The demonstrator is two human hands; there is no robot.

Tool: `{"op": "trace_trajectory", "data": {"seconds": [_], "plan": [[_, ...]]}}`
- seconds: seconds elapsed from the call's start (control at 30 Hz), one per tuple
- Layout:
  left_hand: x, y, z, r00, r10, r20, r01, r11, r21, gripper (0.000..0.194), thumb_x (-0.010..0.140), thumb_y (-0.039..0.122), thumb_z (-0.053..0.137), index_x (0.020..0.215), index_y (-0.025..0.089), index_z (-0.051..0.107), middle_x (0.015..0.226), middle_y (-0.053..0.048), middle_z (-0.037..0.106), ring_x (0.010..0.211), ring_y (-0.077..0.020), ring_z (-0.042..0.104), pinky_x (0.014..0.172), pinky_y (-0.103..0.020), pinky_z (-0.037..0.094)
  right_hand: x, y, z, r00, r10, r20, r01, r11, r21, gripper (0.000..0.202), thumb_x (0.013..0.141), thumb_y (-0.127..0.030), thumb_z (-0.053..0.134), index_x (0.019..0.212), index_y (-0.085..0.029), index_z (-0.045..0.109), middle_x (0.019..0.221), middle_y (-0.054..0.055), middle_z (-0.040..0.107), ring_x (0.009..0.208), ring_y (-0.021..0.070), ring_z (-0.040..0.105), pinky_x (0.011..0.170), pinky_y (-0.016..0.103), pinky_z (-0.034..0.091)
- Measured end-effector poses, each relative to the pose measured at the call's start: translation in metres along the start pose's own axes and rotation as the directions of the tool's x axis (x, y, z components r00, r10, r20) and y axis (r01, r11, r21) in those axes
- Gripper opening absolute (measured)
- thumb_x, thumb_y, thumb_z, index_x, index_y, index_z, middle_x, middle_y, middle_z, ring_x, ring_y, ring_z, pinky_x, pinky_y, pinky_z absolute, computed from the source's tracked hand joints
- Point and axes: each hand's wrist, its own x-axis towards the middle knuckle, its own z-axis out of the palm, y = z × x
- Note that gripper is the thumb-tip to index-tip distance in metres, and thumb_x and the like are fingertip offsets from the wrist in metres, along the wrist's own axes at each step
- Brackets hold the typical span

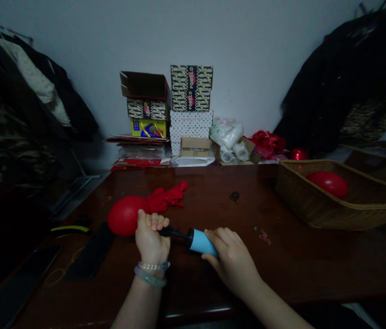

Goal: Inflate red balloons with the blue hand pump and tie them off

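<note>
A blue hand pump (202, 242) with a black shaft and nozzle end lies across the front of the view. My right hand (232, 253) is wrapped round its blue barrel. At the pump's black end, my left hand (152, 235) is closed in a fist where the neck of a partly filled red balloon (126, 215) meets the nozzle; the join itself is hidden by the fingers. The round balloon sticks out to the left of that fist. Just behind it, a pile of limp red balloons (167, 197) lies on the brown table (213, 192).
A wicker basket (316, 214) at the right holds another inflated red balloon (328, 183). Small coloured bands (264, 236) and a black coil (234, 196) lie on the table. Dark phones (92, 256) are at the left. Boxes (192, 89) are stacked behind, and clothes hang on both sides.
</note>
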Motion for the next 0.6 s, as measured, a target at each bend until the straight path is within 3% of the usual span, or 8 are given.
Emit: {"op": "trace_trajectory", "data": {"seconds": [0.23,0.6], "plan": [[-0.014,-0.013,0.005,0.999,-0.025,0.029,0.024,0.999,0.047,0.048,0.083,0.04,0.063,0.057,0.019,0.029,0.046,0.008,0.026,0.04,-0.0058,0.024,0.041,-0.021,0.029,-0.001,-0.011,0.0,1.0,0.016,-0.021,-0.014,0.999,0.05,0.047,0.079,-0.025,0.071,0.122,-0.013,0.054,0.099,0.011,0.061,0.087,0.0267,0.055,0.076,0.044,0.049],[-0.002,0.009,0.006,0.999,-0.023,0.031,0.021,0.998,0.059,0.045,0.083,0.031,0.063,0.057,0.019,0.028,0.045,0.009,0.026,0.039,-0.0057,0.024,0.04,-0.021,0.028,0.0,-0.009,-0.003,1.0,-0.022,0.008,0.021,0.995,0.1,0.051,0.081,-0.035,0.069,0.126,-0.016,0.053,0.104,0.012,0.062,0.091,0.0275,0.057,0.08,0.045,0.051]]}}
